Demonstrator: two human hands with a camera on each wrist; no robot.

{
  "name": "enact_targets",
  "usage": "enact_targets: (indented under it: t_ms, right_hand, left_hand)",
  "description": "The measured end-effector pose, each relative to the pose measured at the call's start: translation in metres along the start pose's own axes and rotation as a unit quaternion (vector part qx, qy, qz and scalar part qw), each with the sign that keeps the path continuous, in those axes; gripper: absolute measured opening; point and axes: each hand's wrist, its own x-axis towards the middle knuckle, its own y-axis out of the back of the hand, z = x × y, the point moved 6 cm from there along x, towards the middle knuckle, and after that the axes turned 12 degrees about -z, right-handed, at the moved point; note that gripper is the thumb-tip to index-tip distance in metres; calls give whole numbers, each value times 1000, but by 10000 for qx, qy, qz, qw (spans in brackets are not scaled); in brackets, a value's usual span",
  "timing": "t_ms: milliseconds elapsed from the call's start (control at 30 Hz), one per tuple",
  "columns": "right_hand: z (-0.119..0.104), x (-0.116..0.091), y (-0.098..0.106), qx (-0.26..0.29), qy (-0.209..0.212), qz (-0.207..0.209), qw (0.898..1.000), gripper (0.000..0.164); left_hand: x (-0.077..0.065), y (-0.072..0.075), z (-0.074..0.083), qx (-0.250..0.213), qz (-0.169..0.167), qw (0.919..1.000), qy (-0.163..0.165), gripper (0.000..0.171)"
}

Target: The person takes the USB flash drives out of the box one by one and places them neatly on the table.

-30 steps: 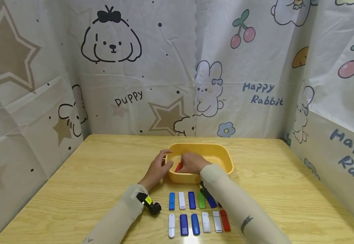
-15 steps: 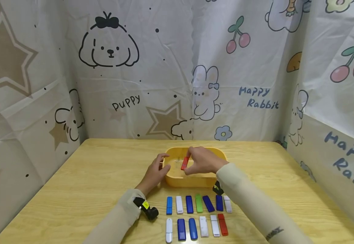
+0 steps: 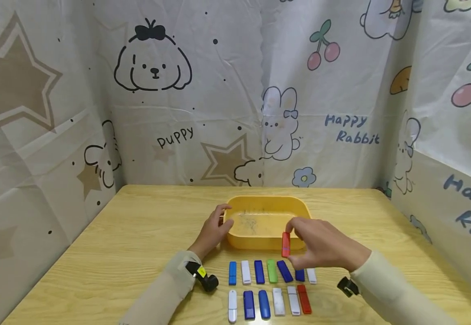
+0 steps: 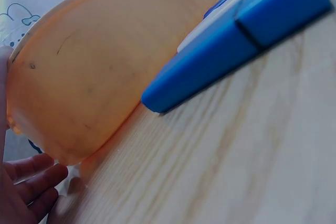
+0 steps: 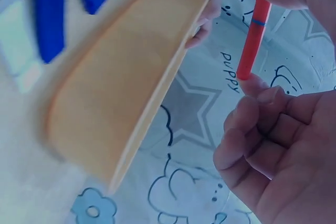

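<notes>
Between the thumb and index fingertip of my right hand (image 3: 322,243), a red USB flash drive (image 3: 286,244) is pinched by its ends. It hangs in front of the yellow plastic basin (image 3: 253,243), clear of the table. In the right wrist view the red drive (image 5: 254,38) shows a thin dark band, and the other fingers curl below it. My left hand (image 3: 211,231) holds the basin's left end, with thumb and index finger at the rim. The left wrist view shows several of its fingers (image 4: 39,179) beside the basin's wall (image 4: 105,61).
Two rows of USB flash drives lie in front of the basin. The back row includes a light blue one (image 3: 233,273) and a green one (image 3: 272,271); the front row ends with a red one (image 3: 304,299). Patterned cloth (image 3: 219,113) hangs around the wooden table (image 3: 158,216).
My right hand has lifted the red flash drive out of the basin and carried it right and toward me, past the front rim. My left hand has stayed at the basin's left end.
</notes>
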Motion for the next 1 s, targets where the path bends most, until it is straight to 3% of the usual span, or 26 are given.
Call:
enact_targets:
  t_ms: [267,567,767,1000]
  right_hand:
    - [10,-40,-22,297,-195,-342,9988,45]
    - [17,-70,-53,652,-68,-621,9959,41]
    - [24,-79,-74,1214,-189,-1146,9858,41]
    - [27,-81,-82,1316,-423,-1534,9784,39]
  left_hand:
    - [0,0,1,13,10,10000,96,40]
    - [-1,-1,2,8,8,10000,26,40]
    - [-2,-3,-2,-53,13,10000,23,40]
    - [0,-2,-2,-102,21,9999,21,40]
